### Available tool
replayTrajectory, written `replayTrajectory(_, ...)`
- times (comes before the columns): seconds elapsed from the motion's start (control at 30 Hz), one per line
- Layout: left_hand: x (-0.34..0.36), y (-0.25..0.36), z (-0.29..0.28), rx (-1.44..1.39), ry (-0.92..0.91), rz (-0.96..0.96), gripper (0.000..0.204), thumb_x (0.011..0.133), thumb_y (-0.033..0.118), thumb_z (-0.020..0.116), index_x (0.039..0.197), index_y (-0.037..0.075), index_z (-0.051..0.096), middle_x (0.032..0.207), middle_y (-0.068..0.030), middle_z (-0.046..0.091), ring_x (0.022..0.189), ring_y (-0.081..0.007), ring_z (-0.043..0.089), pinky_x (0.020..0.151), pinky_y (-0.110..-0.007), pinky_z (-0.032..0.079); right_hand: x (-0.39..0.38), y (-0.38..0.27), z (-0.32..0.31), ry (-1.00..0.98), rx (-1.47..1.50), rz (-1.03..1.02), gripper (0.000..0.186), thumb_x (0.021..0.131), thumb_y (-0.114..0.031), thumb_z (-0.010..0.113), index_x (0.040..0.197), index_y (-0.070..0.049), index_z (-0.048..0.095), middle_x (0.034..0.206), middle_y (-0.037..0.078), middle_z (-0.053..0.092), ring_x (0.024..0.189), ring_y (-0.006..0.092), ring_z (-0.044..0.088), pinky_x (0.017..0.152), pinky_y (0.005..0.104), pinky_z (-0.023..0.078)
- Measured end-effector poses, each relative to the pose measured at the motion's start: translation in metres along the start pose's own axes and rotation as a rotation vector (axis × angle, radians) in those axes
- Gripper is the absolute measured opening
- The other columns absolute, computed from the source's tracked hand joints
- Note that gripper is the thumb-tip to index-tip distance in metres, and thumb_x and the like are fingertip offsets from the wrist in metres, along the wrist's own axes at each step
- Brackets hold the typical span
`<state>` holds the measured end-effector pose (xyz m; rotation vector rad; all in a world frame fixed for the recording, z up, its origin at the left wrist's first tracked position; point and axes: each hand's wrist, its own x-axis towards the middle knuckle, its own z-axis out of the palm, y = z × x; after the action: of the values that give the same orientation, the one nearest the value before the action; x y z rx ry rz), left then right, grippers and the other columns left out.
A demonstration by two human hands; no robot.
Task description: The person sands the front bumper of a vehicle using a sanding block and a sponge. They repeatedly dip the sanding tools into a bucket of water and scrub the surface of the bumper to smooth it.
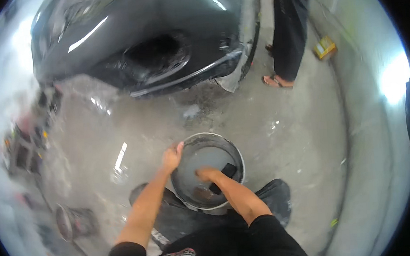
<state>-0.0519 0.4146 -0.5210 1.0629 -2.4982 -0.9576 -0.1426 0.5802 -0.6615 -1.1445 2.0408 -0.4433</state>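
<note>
A round bucket [239, 154] with a pale rim stands on the floor between my knees, holding murky grey water [202, 159]. My left hand [172, 158] grips its rim at the far left, fingers closed over the edge. Inside the bucket, my right hand [207, 174] reaches down to the water; its fingers are blurred and partly hidden. A black block-like piece [228, 170] lies in the bucket, passing under my right wrist, and I cannot make out its exact kind.
A dark car body [113, 44] with a round opening stands ahead. Beyond it to the right is another person's sandalled foot [279, 81]. A yellow box [325, 48] sits by the right wall. A second bucket [76, 222] lies tilted at left, near cluttered gear [23, 150].
</note>
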Motion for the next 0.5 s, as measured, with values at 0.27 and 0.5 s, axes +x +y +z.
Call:
replayTrajectory(0.27, -0.031, -0.014, -0.029, 0.123, 0.057, -0.162, 0.066, 0.102, 0.062, 0.045, 0.105, 0.001, 0.069, 0.101, -0.0281, 0.07, 0.098, -0.049, 0.067, 0.082, -0.057, 0.054, -0.098, -0.219, -0.258, 0.754, -0.613, -0.976, 0.04, 0.095, -0.019, 0.065, 0.133, -0.007, 0.062, 0.15, 0.013, 0.052, 0.142, 0.0356, 0.045, 0.113, 0.0652, 0.035)
replayTrajectory(0.5, -0.029, -0.003, -0.03, 0.065, 0.007, -0.184, 0.07, 0.102, 0.065, 0.042, 0.112, 0.002, 0.071, 0.105, -0.0255, 0.07, 0.098, -0.0454, 0.068, 0.085, -0.054, 0.055, -0.027, -0.244, -0.387, 0.706, -1.474, -1.014, 0.074, 0.094, -0.025, 0.059, 0.162, -0.023, 0.031, 0.171, -0.008, 0.02, 0.155, 0.0151, 0.023, 0.127, 0.0554, 0.015)
